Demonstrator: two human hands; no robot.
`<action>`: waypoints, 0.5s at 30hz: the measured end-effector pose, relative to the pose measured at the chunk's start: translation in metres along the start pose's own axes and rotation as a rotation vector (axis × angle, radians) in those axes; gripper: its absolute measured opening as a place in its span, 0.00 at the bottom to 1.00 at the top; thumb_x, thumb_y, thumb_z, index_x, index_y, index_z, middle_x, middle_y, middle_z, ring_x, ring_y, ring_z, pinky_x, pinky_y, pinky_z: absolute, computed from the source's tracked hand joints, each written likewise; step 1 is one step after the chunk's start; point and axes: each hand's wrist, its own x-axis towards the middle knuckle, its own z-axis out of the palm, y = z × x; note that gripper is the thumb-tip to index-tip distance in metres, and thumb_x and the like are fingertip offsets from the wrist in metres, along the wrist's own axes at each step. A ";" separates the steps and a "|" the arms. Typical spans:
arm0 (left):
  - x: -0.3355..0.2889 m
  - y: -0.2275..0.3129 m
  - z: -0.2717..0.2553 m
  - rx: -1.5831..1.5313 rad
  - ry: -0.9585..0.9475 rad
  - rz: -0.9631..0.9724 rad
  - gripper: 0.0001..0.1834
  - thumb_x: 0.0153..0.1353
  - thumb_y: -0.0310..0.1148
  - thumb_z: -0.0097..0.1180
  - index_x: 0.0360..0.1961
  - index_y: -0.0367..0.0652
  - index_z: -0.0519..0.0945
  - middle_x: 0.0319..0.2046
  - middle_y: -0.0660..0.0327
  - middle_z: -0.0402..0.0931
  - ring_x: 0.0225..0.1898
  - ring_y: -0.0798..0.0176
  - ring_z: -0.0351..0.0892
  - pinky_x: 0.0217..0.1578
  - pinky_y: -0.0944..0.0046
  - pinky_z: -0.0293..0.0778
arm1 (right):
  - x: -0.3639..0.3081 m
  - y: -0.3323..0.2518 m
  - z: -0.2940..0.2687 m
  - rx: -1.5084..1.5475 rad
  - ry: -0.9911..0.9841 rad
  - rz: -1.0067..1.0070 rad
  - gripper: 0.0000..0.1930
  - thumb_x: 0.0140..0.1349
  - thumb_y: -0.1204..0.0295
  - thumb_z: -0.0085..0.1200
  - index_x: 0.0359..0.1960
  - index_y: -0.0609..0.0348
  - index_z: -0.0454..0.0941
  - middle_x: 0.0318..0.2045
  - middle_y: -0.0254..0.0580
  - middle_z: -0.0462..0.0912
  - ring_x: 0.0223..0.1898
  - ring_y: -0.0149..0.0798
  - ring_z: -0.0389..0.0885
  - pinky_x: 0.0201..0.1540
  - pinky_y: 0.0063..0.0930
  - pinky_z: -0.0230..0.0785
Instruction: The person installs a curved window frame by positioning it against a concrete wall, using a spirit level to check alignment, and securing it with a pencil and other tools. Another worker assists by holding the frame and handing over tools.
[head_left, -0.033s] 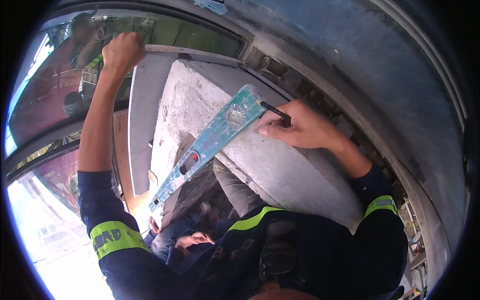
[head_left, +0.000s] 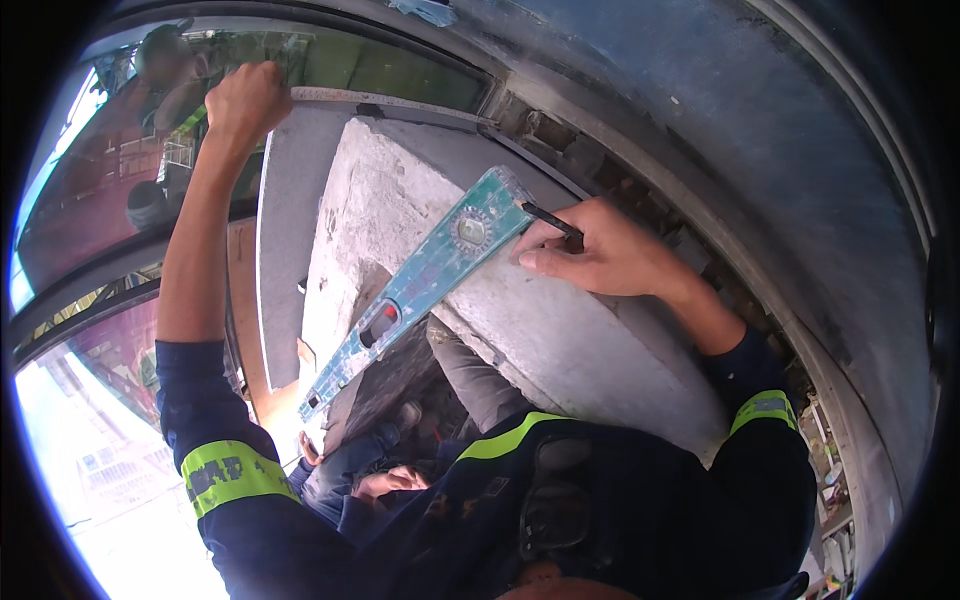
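Observation:
A worn teal spirit level [head_left: 430,270] lies slantwise across a rough pale block [head_left: 370,190], its broad end at the upper right. My right hand [head_left: 610,250] is closed on a dark pencil [head_left: 552,220], whose tip points left at the level's broad end. The fingers behind the pencil are partly hidden. At the upper left, my left hand [head_left: 248,102] makes a fist at the far corner of a flat grey board [head_left: 285,230]. Its fingers appear wrapped over the board's edge; their undersides are hidden.
Another person's hand [head_left: 390,482] shows below the level, beside trousered legs. Dark-framed glass [head_left: 90,260] with reflections stands on the left. On the right, a large blue-grey panel [head_left: 760,150] curves past a gap with rubble [head_left: 640,195]. Sunglasses [head_left: 555,500] hang at my chest.
The other person's hand below has shifted slightly and its fingers look more curled. Both my hands, the level and the pencil stay practically in place.

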 end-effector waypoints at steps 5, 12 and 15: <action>0.002 0.006 0.000 0.023 0.039 0.041 0.13 0.63 0.34 0.56 0.41 0.45 0.91 0.44 0.47 0.90 0.49 0.39 0.90 0.47 0.40 0.86 | 0.001 0.001 -0.001 -0.008 -0.017 -0.010 0.13 0.71 0.67 0.66 0.49 0.63 0.91 0.26 0.35 0.86 0.26 0.23 0.75 0.32 0.26 0.70; 0.002 0.012 -0.010 0.032 0.101 0.061 0.14 0.63 0.31 0.55 0.42 0.43 0.92 0.43 0.47 0.90 0.51 0.39 0.90 0.48 0.40 0.86 | 0.006 0.002 -0.010 0.019 -0.054 -0.029 0.14 0.70 0.68 0.66 0.48 0.66 0.91 0.27 0.37 0.86 0.31 0.23 0.78 0.36 0.26 0.74; 0.003 0.011 -0.009 0.048 0.092 0.052 0.14 0.63 0.31 0.55 0.41 0.43 0.92 0.43 0.48 0.90 0.52 0.39 0.90 0.48 0.40 0.86 | 0.005 0.003 -0.008 0.051 -0.044 -0.021 0.14 0.70 0.68 0.66 0.48 0.67 0.90 0.29 0.39 0.87 0.33 0.25 0.80 0.38 0.26 0.76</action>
